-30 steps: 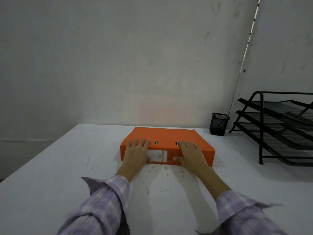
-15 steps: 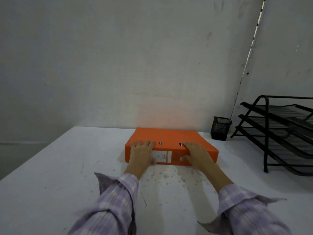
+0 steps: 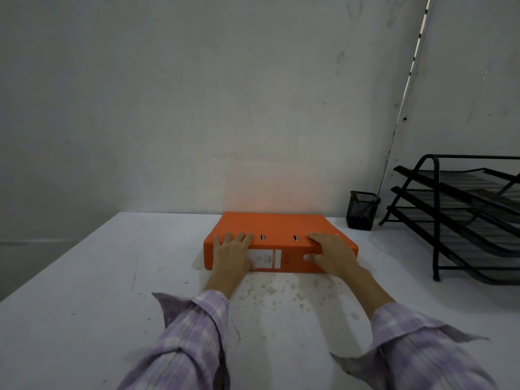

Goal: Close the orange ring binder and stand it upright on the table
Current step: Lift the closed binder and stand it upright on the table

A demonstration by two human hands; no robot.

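One left grip (image 3: 233,254), fingers flat over the cover edge, clasping nothing. Orange ring binder (image 3: 275,223): closed, flat on your desk (image 3: 84,277), spine facing you; likely stiff, light, smooth. Right grip (image 3: 333,256): likewise flat, thumb on spine. Take both spine ends.

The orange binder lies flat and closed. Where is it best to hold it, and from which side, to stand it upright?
Hold the orange binder at both ends of its spine, coming from the near side. The spine faces the person and is the thick, stiff edge; the left hand and right hand rest there, fingers over the top cover.
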